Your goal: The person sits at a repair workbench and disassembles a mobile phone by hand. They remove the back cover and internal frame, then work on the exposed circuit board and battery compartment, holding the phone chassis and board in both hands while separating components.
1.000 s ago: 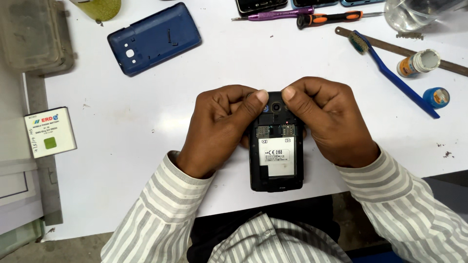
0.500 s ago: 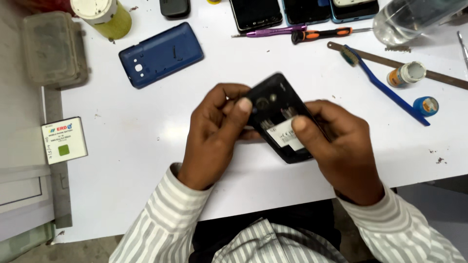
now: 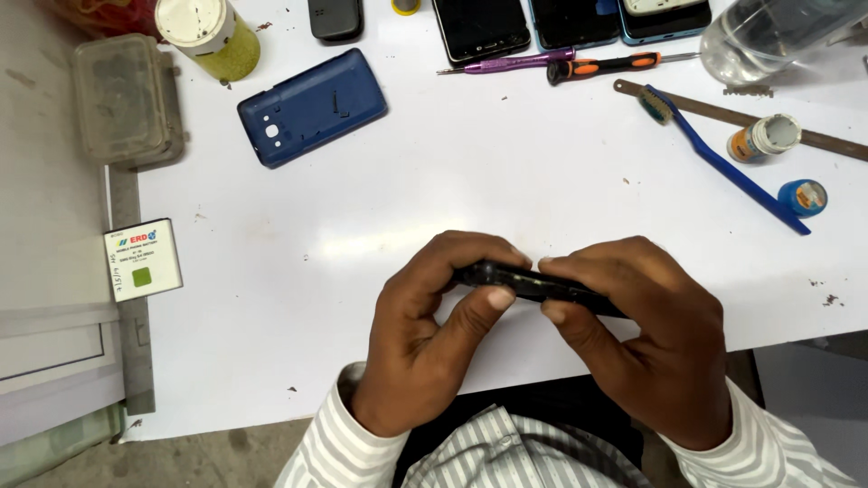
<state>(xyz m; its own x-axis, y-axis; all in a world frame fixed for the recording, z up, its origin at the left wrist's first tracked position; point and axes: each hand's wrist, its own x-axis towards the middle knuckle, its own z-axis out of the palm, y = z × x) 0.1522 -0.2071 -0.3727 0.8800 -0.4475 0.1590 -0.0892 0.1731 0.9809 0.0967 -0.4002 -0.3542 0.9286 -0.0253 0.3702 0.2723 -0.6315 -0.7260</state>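
Note:
Both hands hold a black phone body (image 3: 533, 285) edge-on above the white table's (image 3: 506, 172) near edge. My left hand (image 3: 434, 334) grips its left end, thumb pressed on the near edge. My right hand (image 3: 646, 334) wraps the right end, and most of the phone is hidden under the fingers. The phone's blue back cover (image 3: 312, 107) lies apart at the upper left. A white battery (image 3: 143, 258) rests on a metal ruler (image 3: 131, 298) at the left.
Along the far edge lie several phones (image 3: 479, 27), a purple tool (image 3: 506, 63), an orange-handled screwdriver (image 3: 606, 65) and a clear bottle (image 3: 768, 36). A blue toothbrush (image 3: 723, 158), two small pots (image 3: 764, 136) and a metal blade are at the right. A yellow jar (image 3: 208, 36) and plastic box (image 3: 127, 99) are at the left.
The phone has been turned from flat with its open back up to edge-on between both hands. The view has shifted, so the table things sit lower in frame.

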